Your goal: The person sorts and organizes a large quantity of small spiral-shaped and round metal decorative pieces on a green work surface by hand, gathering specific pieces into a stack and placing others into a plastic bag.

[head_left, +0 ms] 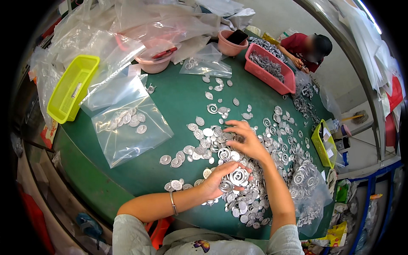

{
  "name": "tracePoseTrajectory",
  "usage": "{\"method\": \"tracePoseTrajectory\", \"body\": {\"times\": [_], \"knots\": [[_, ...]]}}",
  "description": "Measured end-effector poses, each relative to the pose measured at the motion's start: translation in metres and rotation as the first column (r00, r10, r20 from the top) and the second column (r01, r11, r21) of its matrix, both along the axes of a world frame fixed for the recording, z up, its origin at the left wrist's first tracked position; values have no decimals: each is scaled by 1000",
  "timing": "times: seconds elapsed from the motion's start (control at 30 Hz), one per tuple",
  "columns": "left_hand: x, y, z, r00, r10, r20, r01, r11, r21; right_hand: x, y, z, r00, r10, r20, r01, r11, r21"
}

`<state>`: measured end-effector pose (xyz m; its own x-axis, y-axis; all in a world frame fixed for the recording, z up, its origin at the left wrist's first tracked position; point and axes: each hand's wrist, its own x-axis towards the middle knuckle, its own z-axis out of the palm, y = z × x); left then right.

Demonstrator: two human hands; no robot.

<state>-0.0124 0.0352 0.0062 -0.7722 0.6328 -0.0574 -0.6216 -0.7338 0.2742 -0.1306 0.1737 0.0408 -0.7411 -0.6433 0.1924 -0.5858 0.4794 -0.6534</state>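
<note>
My left hand (212, 183) cups several silver spiral pendants (239, 176), held between the thumb and fingers near the front of the pile. My right hand (246, 142) reaches over the heap of silver oval medal charms (206, 144). Its fingers are curved and apart, close above the pieces; whether the fingertips touch any is hard to make out. Among the ovals lie loose spiral pendants (224, 154), one just below my right hand. To the left, a clear plastic bag (144, 146) lies flat with several oval charms inside.
A yellow-green basket (63, 108) stands at the left. At the back are pink bowls (154, 66) and a pink bin (272, 85) full of metal pieces. On the right lie a bag of spirals (312, 191) and a small green basket (319, 146). Another person (299, 49) works across the green table (170, 112).
</note>
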Motion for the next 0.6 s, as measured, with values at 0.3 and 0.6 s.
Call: {"method": "tracePoseTrajectory", "body": {"times": [0.3,0.6], "knots": [[1,-2,1,998,-43,34,43,999,7,5,1,-16,956,-47,-290,132,951,278],[6,3,-10,997,-77,28,79,994,-70,38,-10,-6,983,-50,-179,102,950,294]]}}
